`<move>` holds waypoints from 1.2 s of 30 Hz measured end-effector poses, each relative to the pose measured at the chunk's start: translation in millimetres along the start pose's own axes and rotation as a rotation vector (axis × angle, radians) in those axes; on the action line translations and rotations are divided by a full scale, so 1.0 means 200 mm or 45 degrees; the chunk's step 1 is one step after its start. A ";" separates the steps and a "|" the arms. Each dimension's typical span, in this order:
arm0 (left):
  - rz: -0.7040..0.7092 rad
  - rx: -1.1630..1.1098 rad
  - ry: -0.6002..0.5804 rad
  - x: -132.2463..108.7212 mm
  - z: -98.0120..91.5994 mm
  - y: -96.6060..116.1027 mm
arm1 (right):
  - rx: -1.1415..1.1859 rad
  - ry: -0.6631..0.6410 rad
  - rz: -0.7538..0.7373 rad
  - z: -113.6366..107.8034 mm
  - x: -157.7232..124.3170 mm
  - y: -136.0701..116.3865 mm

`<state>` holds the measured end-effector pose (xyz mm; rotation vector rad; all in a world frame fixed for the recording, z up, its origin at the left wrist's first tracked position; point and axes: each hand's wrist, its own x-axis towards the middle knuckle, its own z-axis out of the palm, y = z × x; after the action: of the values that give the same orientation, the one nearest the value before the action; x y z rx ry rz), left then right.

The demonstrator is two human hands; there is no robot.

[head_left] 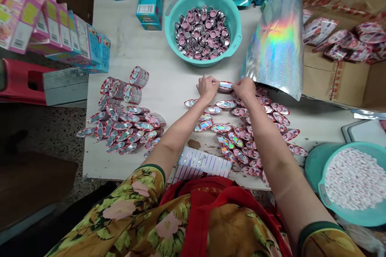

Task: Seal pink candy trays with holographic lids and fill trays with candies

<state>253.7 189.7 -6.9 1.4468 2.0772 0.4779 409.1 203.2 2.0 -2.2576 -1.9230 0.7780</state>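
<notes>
My left hand (207, 87) and my right hand (245, 88) meet near the middle of the white table (132, 48), both pinching one small oval pink tin with a shiny foil top (225, 85). The fingers of both hands are closed on its ends. Just below the hands lie several more oval tins with holographic lids (241, 136), spread in loose rows. A sheet of narrow holographic sticker strips (202, 164) lies at the table's near edge between my arms.
A teal basin of round pink tins (202, 28) stands behind the hands. A pile of sealed tins (123, 120) lies left. A holographic foil sheet (277, 40) leans on a cardboard box (337, 76). A teal bowl of white pellets (352, 180) sits right. Teal and pink cartons (60, 32) stand at the left.
</notes>
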 end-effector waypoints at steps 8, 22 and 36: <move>0.067 -0.095 0.054 0.08 0.09 -0.07 | 0.065 0.042 0.100 0.01 0.11 0.09; 1.003 0.321 -0.600 0.14 -0.10 -0.25 | -0.392 0.041 -0.593 0.08 -0.45 0.03; 1.008 0.518 -0.528 -0.21 -0.34 -0.64 | -0.242 -0.304 -0.088 0.43 -0.86 -0.41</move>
<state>128.8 106.1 -18.2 2.3689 1.2594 0.0125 284.7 36.7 13.4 -2.2760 -2.2572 0.9310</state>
